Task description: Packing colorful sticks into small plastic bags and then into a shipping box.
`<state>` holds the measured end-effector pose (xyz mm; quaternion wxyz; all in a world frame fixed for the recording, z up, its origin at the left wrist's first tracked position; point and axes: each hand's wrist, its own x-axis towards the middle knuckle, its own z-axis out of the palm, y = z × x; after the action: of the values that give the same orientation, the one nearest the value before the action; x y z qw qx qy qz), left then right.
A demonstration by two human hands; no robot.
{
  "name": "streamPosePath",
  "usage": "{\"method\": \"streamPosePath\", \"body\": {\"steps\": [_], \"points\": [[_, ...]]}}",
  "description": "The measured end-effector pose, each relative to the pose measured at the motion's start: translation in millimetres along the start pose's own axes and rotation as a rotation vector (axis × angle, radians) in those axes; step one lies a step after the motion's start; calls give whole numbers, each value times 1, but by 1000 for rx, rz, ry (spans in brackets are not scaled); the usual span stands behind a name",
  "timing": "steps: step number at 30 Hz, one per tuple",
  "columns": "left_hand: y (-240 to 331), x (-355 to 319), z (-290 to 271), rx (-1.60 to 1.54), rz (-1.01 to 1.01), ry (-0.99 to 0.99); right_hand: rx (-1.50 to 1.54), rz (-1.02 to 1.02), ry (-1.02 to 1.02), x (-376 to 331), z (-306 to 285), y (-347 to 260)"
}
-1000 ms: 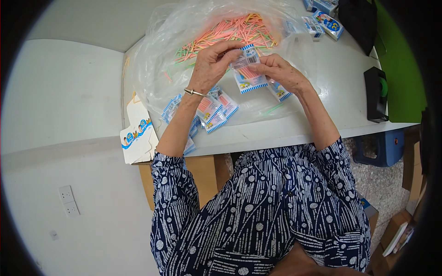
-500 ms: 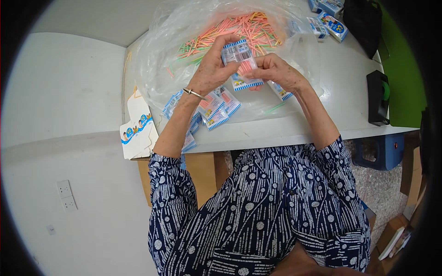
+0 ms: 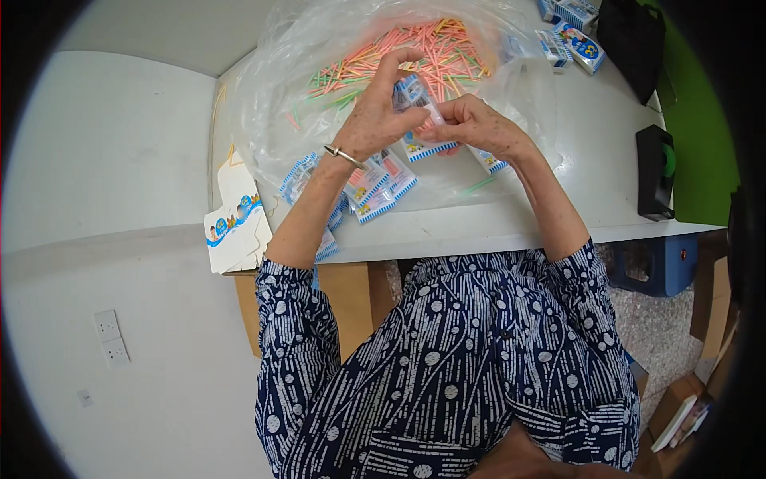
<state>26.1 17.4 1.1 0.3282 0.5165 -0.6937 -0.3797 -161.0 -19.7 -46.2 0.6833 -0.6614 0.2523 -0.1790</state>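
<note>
A small clear plastic packet with blue-striped edges and pink sticks inside is held in both hands above the desk. My left hand, with a metal bangle at the wrist, has its thumb pressed on the packet's face and its index finger arched over the top. At the packet's right side, my right hand pinches it between thumb and fingers. Several similar filled packets lie in a loose pile under my left forearm. Beyond my hands, loose pink, green and yellow sticks are heaped on a large clear plastic bag.
White printed cards stand at the desk's left edge. A black tape dispenser with green tape sits on the right. Blue-and-white small boxes and a black bag lie at the far right. A blue stool is below the desk.
My left index finger has lifted and arched higher, and the packet's upper part now looks bent or folded. My right hand keeps its pinch in nearly the same place.
</note>
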Motion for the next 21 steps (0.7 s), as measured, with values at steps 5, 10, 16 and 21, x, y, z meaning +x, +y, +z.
{"method": "streamPosePath", "body": {"steps": [5,10,16,21], "points": [[-4,1,-3,82,100,92,23,-49,49,-1,-9,11],[-1,-13,4,-440,-302,62,97,-47,86,-5,-11,4],[3,-16,13,-393,-198,119,120,-22,97,-4,-2,5],[-2,-16,12,-333,-186,42,44,-48,59,-2,-3,11]]}}
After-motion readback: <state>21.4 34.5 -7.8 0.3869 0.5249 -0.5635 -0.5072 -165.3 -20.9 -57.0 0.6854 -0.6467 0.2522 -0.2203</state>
